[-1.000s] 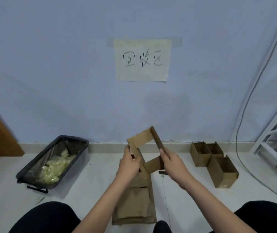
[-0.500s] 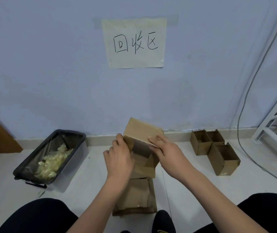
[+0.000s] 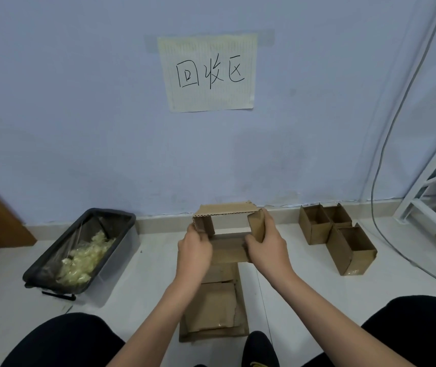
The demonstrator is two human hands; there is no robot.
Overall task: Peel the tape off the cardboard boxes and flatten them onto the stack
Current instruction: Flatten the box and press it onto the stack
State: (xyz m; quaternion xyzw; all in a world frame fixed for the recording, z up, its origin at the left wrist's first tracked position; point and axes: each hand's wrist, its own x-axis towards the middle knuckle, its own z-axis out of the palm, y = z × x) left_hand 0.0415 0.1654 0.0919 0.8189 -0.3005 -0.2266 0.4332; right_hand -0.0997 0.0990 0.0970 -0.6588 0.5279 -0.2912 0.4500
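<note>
Left hand (image 3: pixel 195 249): forearm runs up from the lower middle, back of hand toward the camera; fingers curl round the left end of the held box, grip closed on its left wall.
Right hand (image 3: pixel 267 246): forearm comes in from the lower right; thumb lies on the near panel, fingers wrap the right end flap, grip closed on the same box.
Held box (image 3: pixel 228 250): between the two grips, lifted off the floor, both ends open so the baseboard shows through the middle; top panel level, corrugated edge facing the camera.
Stack (image 3: pixel 212 311): flattened cardboard on the floor directly below the grips and nearer the person, between the knees; the upper sheets lie slightly askew.
Spare boxes (image 3: pixel 337 241): three open brown boxes on the floor, well to the right of the right grip, two against the baseboard and one nearer, touching each other.
Bin (image 3: pixel 121 245): black tray with a clear liner, well to the left of the left grip, holding crumpled pale tape (image 3: pixel 84 258).
Paper sign (image 3: pixel 209 72): taped to the wall above the grips, hand-lettered.
Cable (image 3: pixel 386 144): hangs down the wall to the right of the grips, reaching the floor.
Knees (image 3: pixel 60 340): dark trousers on either side of the stack.
</note>
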